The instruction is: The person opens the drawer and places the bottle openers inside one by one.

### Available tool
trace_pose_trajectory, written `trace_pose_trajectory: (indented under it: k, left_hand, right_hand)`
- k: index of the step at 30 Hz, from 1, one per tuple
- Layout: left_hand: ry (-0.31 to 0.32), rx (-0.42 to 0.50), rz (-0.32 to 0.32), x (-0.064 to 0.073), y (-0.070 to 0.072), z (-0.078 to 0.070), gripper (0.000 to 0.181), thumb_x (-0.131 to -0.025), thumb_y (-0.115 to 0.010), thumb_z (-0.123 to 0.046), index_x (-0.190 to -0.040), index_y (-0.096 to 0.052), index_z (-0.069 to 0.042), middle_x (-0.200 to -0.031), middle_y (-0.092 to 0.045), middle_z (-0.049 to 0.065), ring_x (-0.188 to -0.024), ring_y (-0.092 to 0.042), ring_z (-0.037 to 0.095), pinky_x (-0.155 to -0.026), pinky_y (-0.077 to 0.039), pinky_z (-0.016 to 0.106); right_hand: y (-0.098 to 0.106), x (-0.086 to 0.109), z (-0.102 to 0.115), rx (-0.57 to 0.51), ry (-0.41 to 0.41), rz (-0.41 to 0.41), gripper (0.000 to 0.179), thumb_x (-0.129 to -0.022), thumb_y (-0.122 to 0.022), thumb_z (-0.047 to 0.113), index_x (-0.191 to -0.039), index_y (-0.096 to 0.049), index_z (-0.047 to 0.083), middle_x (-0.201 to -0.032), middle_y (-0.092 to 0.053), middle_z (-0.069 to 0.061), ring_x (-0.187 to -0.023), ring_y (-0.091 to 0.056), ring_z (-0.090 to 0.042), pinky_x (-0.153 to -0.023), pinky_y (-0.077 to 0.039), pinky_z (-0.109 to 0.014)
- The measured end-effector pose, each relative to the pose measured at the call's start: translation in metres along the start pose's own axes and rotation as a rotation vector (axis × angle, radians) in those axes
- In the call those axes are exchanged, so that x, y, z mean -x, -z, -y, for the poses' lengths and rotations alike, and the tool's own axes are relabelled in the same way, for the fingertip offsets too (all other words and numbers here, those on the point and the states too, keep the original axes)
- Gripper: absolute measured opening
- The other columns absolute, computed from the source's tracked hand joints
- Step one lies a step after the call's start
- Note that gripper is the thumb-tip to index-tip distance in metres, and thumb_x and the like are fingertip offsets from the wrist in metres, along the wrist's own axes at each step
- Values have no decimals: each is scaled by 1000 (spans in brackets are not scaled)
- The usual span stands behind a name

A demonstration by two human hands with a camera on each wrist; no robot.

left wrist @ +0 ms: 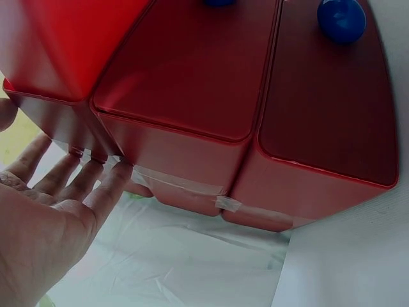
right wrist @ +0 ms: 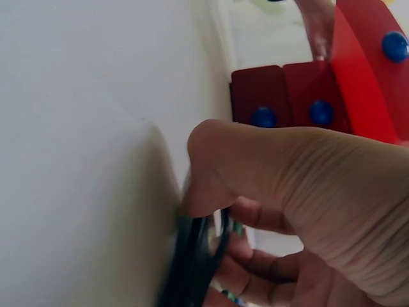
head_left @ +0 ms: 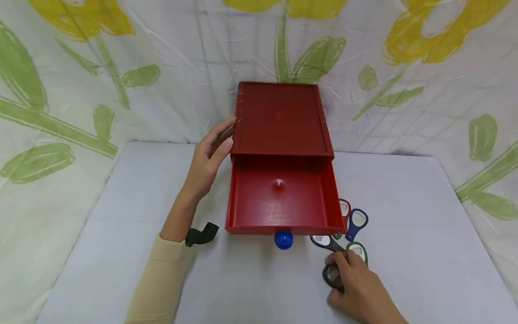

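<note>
A red drawer cabinet [head_left: 279, 119] stands at the back of the table, its top drawer [head_left: 279, 204] pulled out, with a blue knob [head_left: 283, 240] on the front. Along the cabinet's left side, my left hand [head_left: 208, 157] lies with fingers extended and fingertips at the wall. To the right of the drawer front, my right hand [head_left: 358, 285] pinches a black-rimmed oval-looped item [head_left: 333, 275] between thumb and fingers. In the right wrist view this black item [right wrist: 192, 256] is blurred and its far end is out of frame.
Several similar looped items with short handles lie by the drawer's right front corner, among them a blue one [head_left: 358, 219], a green one [head_left: 360, 249] and another black one [head_left: 321, 241]. Two closed lower drawers show in the left wrist view. A flowered cloth [head_left: 182, 67] hangs behind the white table [head_left: 404, 216].
</note>
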State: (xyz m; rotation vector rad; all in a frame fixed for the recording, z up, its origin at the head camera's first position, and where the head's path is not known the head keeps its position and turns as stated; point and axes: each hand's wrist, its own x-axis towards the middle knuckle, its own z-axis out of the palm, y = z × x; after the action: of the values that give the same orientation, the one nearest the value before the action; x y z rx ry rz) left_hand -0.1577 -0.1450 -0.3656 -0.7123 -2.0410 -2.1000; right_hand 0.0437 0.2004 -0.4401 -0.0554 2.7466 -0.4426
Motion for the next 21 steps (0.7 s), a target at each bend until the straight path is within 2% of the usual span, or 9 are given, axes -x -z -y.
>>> trace_pose_trajectory:
  k: [11,16,21]
  left_hand:
    - [-3,16,7,-1,0,2,52,-108,-47,-11,-160,-46,-10,-166,-47,3,-154,-45,22,-119,-47,25]
    - [-5,2,0,0,0,2,52,-107,-48,-12,-160,-47,-11,-166,-48,1,-154,-45,20,-119,-47,25]
    - [-3,4,-3,0,1,2,52,-107,-49,-12,-159,-47,-11,-166,-48,1,-154,-46,20,-120,-46,25]
  right_hand:
    - [-5,5,-3,-108,-59,56,63,-68,-93,19,-125,-65,19,-119,-62,-6,-100,-62,-18,-80,-67,-47]
    - [4,6,-5,-142,-60,56,67,-67,-95,22,-126,-65,19,-124,-62,-7,-102,-64,-18,-80,-68,-47]
    - [15,5,-9,-112,-36,39,65,-69,-95,25,-127,-66,22,-123,-64,-5,-102,-63,-17,-76,-68,-43]
